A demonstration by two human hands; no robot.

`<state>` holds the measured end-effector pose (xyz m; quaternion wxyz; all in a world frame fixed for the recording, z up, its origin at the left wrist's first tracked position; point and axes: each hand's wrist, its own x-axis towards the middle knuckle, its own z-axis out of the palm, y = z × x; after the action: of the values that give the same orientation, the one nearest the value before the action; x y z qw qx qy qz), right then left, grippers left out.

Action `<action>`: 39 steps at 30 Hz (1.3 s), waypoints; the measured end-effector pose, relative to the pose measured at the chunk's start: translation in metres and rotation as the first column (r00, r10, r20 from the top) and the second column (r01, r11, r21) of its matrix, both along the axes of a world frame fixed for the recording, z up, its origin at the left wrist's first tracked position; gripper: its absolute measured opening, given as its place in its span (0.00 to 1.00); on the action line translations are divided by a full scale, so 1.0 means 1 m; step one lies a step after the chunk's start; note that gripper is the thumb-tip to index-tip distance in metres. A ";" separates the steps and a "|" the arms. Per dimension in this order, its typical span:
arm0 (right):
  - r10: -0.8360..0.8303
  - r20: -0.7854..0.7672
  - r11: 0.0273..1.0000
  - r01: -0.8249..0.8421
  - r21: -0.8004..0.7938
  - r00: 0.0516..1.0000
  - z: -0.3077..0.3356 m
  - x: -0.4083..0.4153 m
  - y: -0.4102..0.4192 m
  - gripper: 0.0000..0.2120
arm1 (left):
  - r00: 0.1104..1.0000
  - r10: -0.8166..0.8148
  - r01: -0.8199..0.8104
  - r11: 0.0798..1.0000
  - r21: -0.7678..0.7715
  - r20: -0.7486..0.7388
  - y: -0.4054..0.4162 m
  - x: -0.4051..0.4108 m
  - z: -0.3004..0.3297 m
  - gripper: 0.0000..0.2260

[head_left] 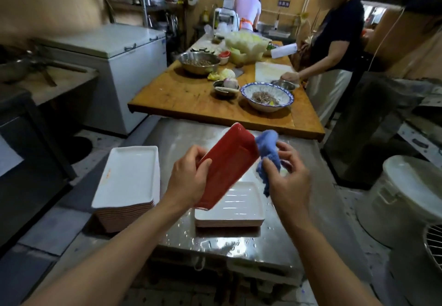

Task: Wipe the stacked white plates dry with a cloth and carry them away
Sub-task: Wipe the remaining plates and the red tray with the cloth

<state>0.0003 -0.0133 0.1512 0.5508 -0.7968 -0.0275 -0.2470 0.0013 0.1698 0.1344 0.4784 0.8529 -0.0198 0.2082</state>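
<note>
Wet steel desk (275,241) carries a low plate stack (239,212), partly hidden by the red-backed plate (227,164) tilted above it. That plate is gripped by the left hand (189,176); just right of it, a blue cloth (267,159) is pinched in the right hand (289,174).

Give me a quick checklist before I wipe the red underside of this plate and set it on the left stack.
1. Plate held: ok, left hand grips the tilted plate at its edge.
2. Cloth ready: ok, right hand holds the blue cloth against the plate's right edge.
3. Plate fully dry: cannot tell.
4. Left stack free on top: ok.
5. Steel table dry: not ok, droplets near the front edge.
6. Wet stack: not ok, plates remain.
</note>
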 end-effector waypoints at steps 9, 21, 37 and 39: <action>0.319 0.339 0.903 -0.175 -0.392 0.885 0.031 0.003 0.088 0.15 | 0.996 -0.049 0.019 0.938 -0.347 -0.077 0.034 -0.045 0.034 0.03; 0.155 0.153 0.959 -0.111 -0.261 0.976 0.027 0.011 0.067 0.18 | 0.996 -0.042 -0.013 0.800 -0.599 -0.077 0.039 -0.058 0.048 0.05; 0.300 -0.135 0.944 -0.274 0.182 0.944 0.021 0.000 0.009 0.23 | 0.980 -0.143 -0.004 0.688 -0.726 -0.141 -0.012 -0.029 0.044 0.06; 0.343 -0.129 0.939 -0.337 0.065 0.930 0.025 0.004 -0.006 0.24 | 0.975 -0.158 0.032 0.791 -0.611 -0.154 -0.001 -0.026 0.047 0.15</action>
<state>0.0041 -0.0189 0.1758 0.6022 -0.7836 -0.1216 -0.0923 -0.0244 0.1691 0.1813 0.7349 0.6696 0.0522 0.0941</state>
